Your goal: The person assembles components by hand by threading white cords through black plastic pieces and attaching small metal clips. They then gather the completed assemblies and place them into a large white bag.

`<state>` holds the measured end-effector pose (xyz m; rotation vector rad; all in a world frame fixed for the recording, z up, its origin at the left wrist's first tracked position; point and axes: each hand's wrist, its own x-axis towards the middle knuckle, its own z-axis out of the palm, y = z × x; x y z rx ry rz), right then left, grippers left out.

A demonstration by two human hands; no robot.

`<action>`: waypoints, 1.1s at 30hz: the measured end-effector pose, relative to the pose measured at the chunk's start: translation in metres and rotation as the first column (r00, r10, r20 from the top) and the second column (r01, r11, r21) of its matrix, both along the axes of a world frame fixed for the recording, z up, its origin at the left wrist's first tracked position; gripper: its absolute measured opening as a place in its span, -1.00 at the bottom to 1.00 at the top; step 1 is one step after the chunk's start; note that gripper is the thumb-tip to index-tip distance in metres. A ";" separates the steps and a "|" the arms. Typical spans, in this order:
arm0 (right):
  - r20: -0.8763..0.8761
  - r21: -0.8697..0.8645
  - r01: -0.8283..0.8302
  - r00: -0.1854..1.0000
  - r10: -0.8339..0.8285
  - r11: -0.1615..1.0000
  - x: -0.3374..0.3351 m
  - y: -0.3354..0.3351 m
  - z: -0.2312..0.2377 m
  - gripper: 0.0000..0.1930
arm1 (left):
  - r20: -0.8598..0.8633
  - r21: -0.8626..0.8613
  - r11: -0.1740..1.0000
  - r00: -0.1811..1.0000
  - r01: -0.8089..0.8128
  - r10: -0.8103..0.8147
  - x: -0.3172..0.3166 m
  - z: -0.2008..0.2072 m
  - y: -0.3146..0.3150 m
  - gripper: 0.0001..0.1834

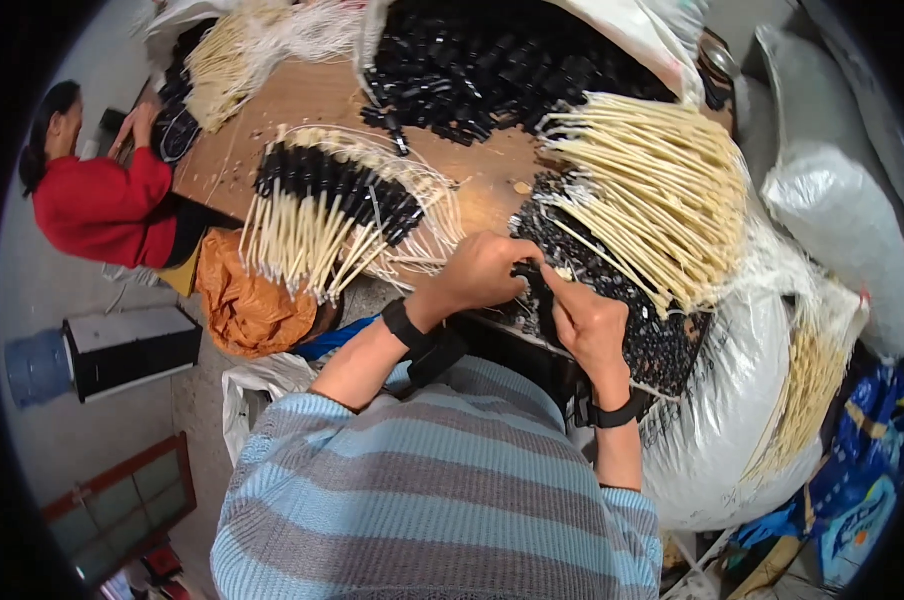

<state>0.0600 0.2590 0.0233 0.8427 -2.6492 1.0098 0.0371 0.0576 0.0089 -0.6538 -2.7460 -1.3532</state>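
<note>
Left hand [484, 270]: curled closed, fingertips gripping a small black piece [525, 269]; a dark band [403, 324] sits round its wrist.
Right hand [592, 322]: bent inward, finger reaching the same piece from the other side; its fingertips are partly hidden, so I cannot tell whether they pinch it.
Black piece: between the two hands, over the near edge of the tabletop [490, 192], in front of the striped sweater [422, 480].
Under and beside the hands: a spread of small black bits [662, 355] reaching to the right along the near edge.
Sticks on the right: a thick fanned bundle of cream sticks [662, 190], lying beyond the right hand and partly over the black bits.
Sticks on the left: a row of black-sleeved sticks [327, 195], pale ends toward the person, with thin white cords curling round its right side.
Far side: a heap of black parts [502, 65] at the mouth of a white sack, with more pale sticks [222, 75] at the upper left.
Left surroundings: a person in red [102, 215] sits by the far-left end; an orange bag [247, 300] stands nearer.
Right surroundings: a bulging white bag [702, 430] with sticks showing through, and blue bags [862, 485] beside it.
</note>
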 end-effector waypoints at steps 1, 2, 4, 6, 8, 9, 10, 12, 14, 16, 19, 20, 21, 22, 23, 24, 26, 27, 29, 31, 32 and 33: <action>-0.058 0.049 -0.010 0.998 0.012 0.999 -0.002 -0.001 -0.004 -0.57 | -0.013 -0.008 1.000 1.000 -0.027 0.027 0.000 -0.002 0.002 -0.59; -0.073 0.082 -0.014 0.997 0.020 0.997 -0.002 -0.001 -0.006 -0.56 | 0.008 -0.015 0.998 0.998 -0.058 0.058 0.002 -0.004 0.005 -0.61; 0.039 -0.053 -0.027 0.999 0.029 0.998 -0.004 -0.004 -0.008 -0.56 | 0.040 -0.040 0.994 0.993 -0.105 0.107 0.008 -0.004 0.002 -0.64; 0.176 -0.158 -0.027 0.983 0.055 0.987 -0.007 -0.010 -0.010 -0.56 | 0.007 -0.031 0.986 0.986 -0.166 0.166 0.013 -0.003 -0.004 -0.60; 0.183 -0.155 -0.098 0.975 0.126 0.983 -0.012 -0.022 -0.007 -0.56 | -0.021 0.003 0.975 0.975 -0.220 0.220 0.022 -0.005 -0.017 -0.59; 0.191 -0.146 -0.135 0.968 0.162 0.980 -0.015 -0.027 -0.004 -0.57 | -0.030 0.006 0.971 0.971 -0.238 0.238 0.025 -0.002 -0.022 -0.60; 0.119 -0.180 -0.195 0.969 0.218 0.964 -0.020 -0.031 -0.009 -0.56 | -0.039 0.008 0.967 0.966 -0.255 0.255 0.028 0.001 -0.027 -0.60; 0.208 -0.154 -0.197 0.952 0.226 0.968 -0.019 -0.041 -0.005 -0.59 | -0.025 -0.047 0.954 0.955 -0.296 0.295 0.036 0.006 -0.036 -0.61; 0.353 -0.200 -0.129 0.915 0.194 0.971 -0.016 -0.060 0.000 -0.76 | -0.080 -0.159 0.922 0.935 -0.354 0.345 0.043 0.012 -0.049 -0.65; 0.475 -0.286 -0.079 0.854 0.212 0.955 -0.022 -0.075 0.002 -0.82 | -0.208 -0.158 0.924 0.926 -0.349 0.314 0.048 0.019 -0.058 -0.65; 0.649 -0.437 0.005 0.694 0.311 0.900 -0.025 -0.107 0.011 -0.90 | -0.383 -0.174 0.917 0.883 -0.358 0.272 0.054 0.021 -0.078 -0.63; 0.614 -0.385 -0.022 0.740 0.274 0.923 -0.024 -0.117 0.011 -0.87 | -0.378 -0.150 0.915 0.877 -0.374 0.296 0.057 0.023 -0.087 -0.62; 0.575 -0.331 -0.043 0.783 0.237 0.943 -0.022 -0.127 0.012 -0.82 | -0.372 -0.127 0.913 0.872 -0.389 0.320 0.061 0.026 -0.096 -0.62; 0.493 -0.357 -0.078 0.831 0.259 0.931 -0.021 -0.135 0.016 -0.78 | -0.288 -0.139 0.896 0.882 -0.423 0.372 0.063 0.036 -0.107 -0.63; 0.486 -0.362 -0.091 0.831 0.271 0.928 -0.022 -0.142 0.024 -0.78 | -0.296 -0.141 0.890 0.876 -0.433 0.380 0.064 0.037 -0.120 -0.63; 0.296 -0.357 -0.091 0.933 0.205 0.930 -0.024 -0.149 0.034 -0.76 | -0.322 -0.037 0.865 0.826 -0.500 0.464 0.064 0.039 -0.135 -0.64; -0.019 -0.321 -0.067 0.998 0.065 0.945 -0.037 -0.148 0.047 -0.79 | -0.437 0.096 0.777 0.676 -0.622 0.594 0.063 0.044 -0.172 -0.67; -0.247 -0.300 -0.073 0.969 -0.003 0.951 -0.052 -0.146 0.051 -0.83 | -0.475 0.097 0.730 0.613 -0.677 0.632 0.057 0.044 -0.193 -0.67; -0.034 -0.377 0.011 0.999 -0.026 0.926 -0.059 -0.145 0.050 -0.87 | -0.482 0.065 0.555 0.461 -0.829 0.745 0.044 0.043 -0.228 -0.73; -0.080 -0.076 -0.226 0.972 0.220 0.971 -0.045 -0.161 0.041 -0.87 | -0.401 0.077 0.450 0.386 -0.890 0.831 0.024 0.026 -0.259 -0.73; -0.121 -0.072 -0.418 0.905 0.408 0.905 -0.038 -0.170 0.032 -0.85 | -0.372 0.036 0.412 0.370 -0.911 0.851 0.014 0.016 -0.273 -0.72; -0.109 -0.004 -0.501 0.860 0.498 0.865 -0.026 -0.183 0.029 -0.82 | -0.341 -0.010 0.370 0.351 -0.929 0.872 0.006 0.002 -0.287 -0.71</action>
